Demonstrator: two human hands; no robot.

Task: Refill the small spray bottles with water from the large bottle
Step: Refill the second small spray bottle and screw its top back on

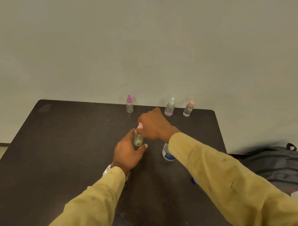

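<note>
A small clear spray bottle (138, 139) stands near the middle of the dark table (61, 141). My left hand (127, 150) holds its body, with fingers and thumb curled around it. My right hand (152, 125) grips its pink spray top (140, 126) from above. The large water bottle (167, 153), clear with a blue label, stands just right of them, partly hidden by my right forearm. Three more small spray bottles stand along the far edge: a purple-capped one (129, 104), a white-capped one (170, 107) and an orange-capped one (188, 109).
A small blue cap (195, 181) lies on the table under my right forearm. A dark backpack (280, 165) sits off the table's right side. A plain wall runs behind the table's far edge.
</note>
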